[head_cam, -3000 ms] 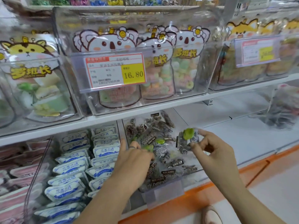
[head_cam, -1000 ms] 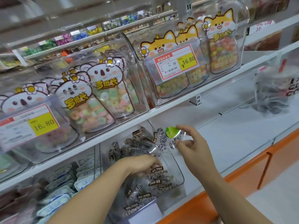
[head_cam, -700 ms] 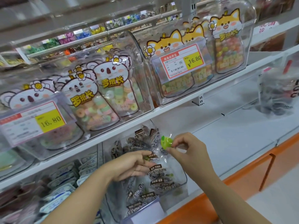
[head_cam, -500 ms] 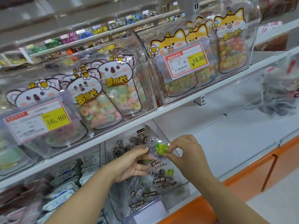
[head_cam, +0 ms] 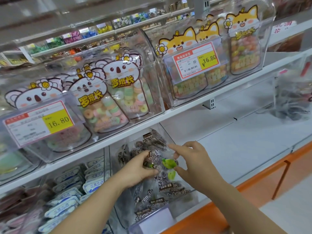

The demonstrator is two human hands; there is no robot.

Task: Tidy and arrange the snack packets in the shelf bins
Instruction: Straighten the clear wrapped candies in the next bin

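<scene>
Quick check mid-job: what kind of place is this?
Most likely a shop's snack aisle: white shelves carry clear bins with yellow 16.80 price tags, cartoon candy bags fill the upper bins, and the left hand and right hand hold snack packets in a lower bin.

White metal shelves (head_cam: 244, 149) in a shop, slotted bracket (head_cam: 210, 104) under the upper shelf (head_cam: 185, 108), orange base strip (head_cam: 253, 188) below, pale floor (head_cam: 290, 210), even light.
</scene>
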